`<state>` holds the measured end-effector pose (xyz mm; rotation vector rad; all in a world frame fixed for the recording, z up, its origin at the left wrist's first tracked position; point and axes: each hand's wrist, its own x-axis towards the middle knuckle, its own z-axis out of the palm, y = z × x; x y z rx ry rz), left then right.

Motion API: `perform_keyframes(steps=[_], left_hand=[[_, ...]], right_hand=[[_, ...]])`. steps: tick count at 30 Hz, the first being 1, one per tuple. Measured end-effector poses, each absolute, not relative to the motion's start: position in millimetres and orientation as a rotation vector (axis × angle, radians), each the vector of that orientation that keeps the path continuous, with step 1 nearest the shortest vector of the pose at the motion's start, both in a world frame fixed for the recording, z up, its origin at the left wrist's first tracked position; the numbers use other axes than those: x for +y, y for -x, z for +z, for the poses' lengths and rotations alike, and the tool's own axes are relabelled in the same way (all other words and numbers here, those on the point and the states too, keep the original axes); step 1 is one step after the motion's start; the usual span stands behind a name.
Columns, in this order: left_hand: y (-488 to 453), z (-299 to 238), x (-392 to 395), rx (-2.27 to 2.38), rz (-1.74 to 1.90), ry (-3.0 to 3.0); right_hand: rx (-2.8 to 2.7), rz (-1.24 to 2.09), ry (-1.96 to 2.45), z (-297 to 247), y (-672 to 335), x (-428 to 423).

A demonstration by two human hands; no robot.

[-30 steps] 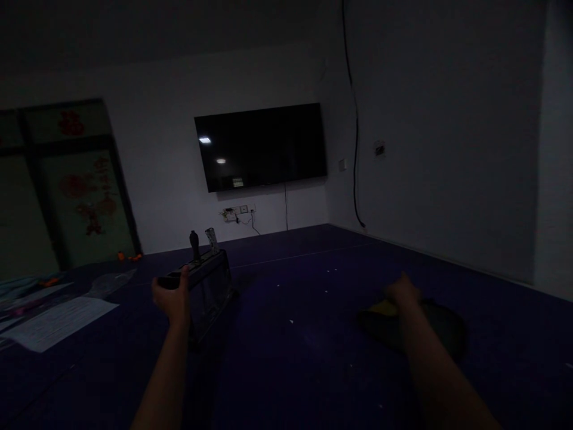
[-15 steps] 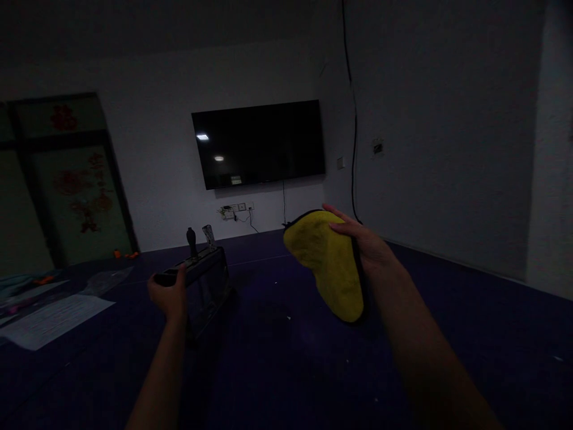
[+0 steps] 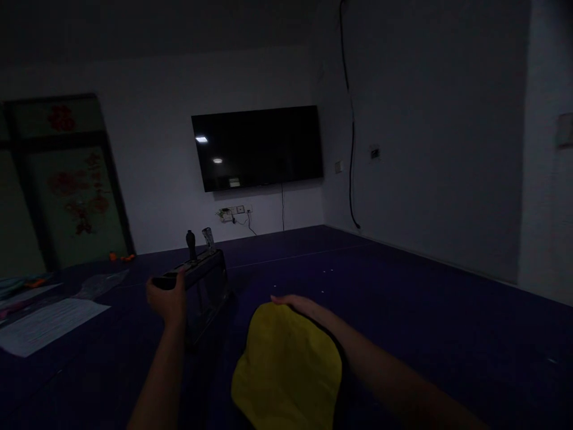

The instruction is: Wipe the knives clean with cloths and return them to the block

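Note:
The room is dim. My left hand [image 3: 168, 298] is closed round the near top edge of a dark box-shaped appliance [image 3: 208, 289] that stands on the dark blue surface [image 3: 403, 298]; two upright handles [image 3: 191, 243] stick out of its top. My right hand [image 3: 298, 306] holds a yellow cloth [image 3: 286, 367] low over the surface, just right of the appliance. The cloth hangs toward me and hides most of the fingers.
A black wall screen [image 3: 257, 146] hangs on the far wall, with sockets and a cable below it. A white paper sheet [image 3: 49, 325] and a clear plastic bag [image 3: 96, 283] lie at the left. Small orange bits [image 3: 120, 257] rest by a decorated panel.
My right hand picked the yellow cloth off the surface at the right, raised it, then carried it left and down beside the appliance. My left hand kept its grip.

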<state>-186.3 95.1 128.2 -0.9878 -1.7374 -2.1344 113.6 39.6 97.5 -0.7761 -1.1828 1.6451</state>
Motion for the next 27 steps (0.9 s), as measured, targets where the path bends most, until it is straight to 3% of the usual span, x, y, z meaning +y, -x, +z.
perform_keyframes(steps=[5, 11, 16, 27], left_hand=[[176, 141, 82, -1.529, -2.015, 0.952], [156, 170, 58, -1.356, -1.951, 1.092], [129, 184, 66, -1.579, -2.152, 1.380], [89, 208, 139, -2.149, -1.577, 1.627]], right_hand=[[-0.917, 1.710, 0.905, 51, -115, 30], [-0.691, 1.602, 0.842, 36, -121, 16], [-0.629, 1.569, 0.790, 27, -122, 3], [-1.027, 1.589, 0.659, 15, -132, -7]])
